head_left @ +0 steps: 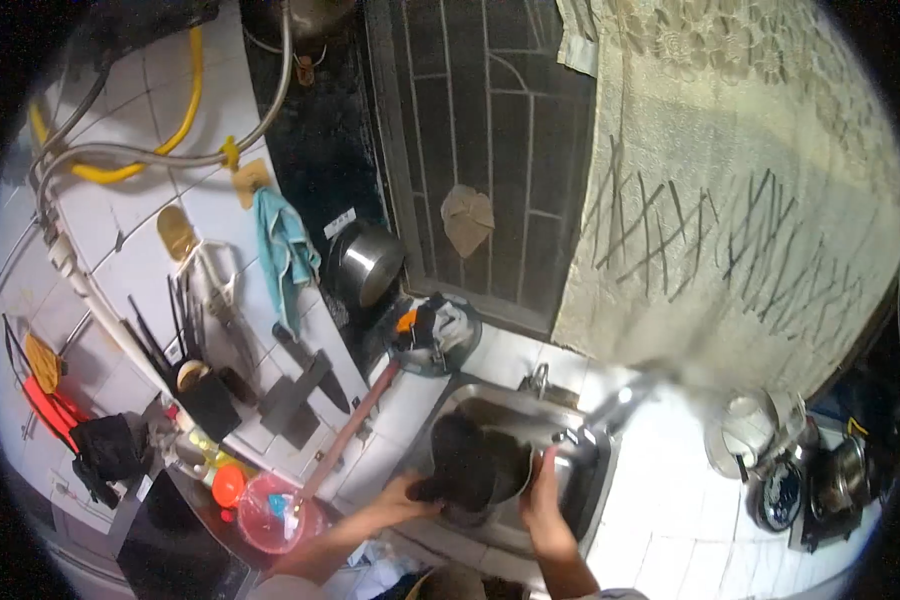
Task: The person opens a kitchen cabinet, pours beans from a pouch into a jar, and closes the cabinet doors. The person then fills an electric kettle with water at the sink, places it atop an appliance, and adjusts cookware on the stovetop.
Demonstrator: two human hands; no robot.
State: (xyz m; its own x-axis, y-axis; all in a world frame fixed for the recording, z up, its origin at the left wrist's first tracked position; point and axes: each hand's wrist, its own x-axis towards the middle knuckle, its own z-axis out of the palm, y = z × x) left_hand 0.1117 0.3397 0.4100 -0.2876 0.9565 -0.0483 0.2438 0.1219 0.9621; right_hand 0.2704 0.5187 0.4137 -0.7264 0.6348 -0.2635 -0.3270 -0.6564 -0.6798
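A dark, round pot [465, 465] is held between both hands over the metal sink [597, 490]. My left hand [410, 500] is closed on the pot's left side, its fingertips partly hidden. On the right side, my right hand [542, 495] grips the rim, with the thumb upward. The pot's inside looks dark, and its contents cannot be made out. Just to the right of the pot, the faucet [575, 435] reaches over the sink.
A pink basin [280, 515] stands at the lower left, with a long wooden handle [350, 430] above it. Knives [320, 385] hang on the left wall. Pots [838, 475] and a glass jar [750, 425] stand on the right counter [670, 500].
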